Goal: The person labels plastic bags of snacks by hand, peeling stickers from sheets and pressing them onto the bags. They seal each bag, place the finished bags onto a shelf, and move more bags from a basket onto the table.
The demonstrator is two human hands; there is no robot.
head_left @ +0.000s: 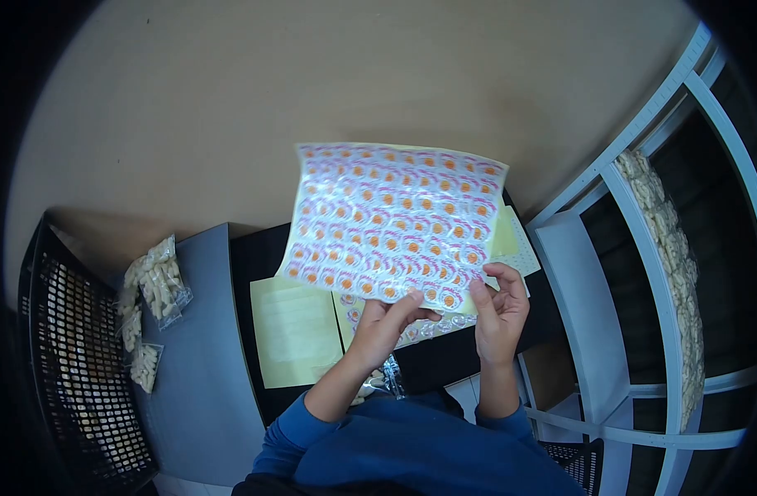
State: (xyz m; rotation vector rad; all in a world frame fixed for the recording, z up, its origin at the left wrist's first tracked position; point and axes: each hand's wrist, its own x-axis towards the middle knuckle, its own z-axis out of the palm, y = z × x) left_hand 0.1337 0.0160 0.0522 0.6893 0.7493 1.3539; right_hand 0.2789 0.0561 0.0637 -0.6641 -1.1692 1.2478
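Note:
A large sheet of round stickers (395, 219), printed in orange and pink, is held up over the black table. My left hand (387, 326) pinches its lower edge near the middle, thumb on the front. My right hand (501, 318) grips the lower right corner between thumb and fingers. Beneath it, partly covered, lies another sticker sheet (432, 329). To the left on the table rests a pale yellow backing sheet (294, 331). Close to my body, below my left hand, a clear packet (385, 379) is partly hidden by my arm.
Clear bags of pale pieces (159, 281) lie on a grey surface (209, 372) beside a black perforated basket (85, 355) at left. White metal racking (643, 248) stands at right, with a long filled clear bag (672, 264). A beige wall (312, 74) rises behind the table.

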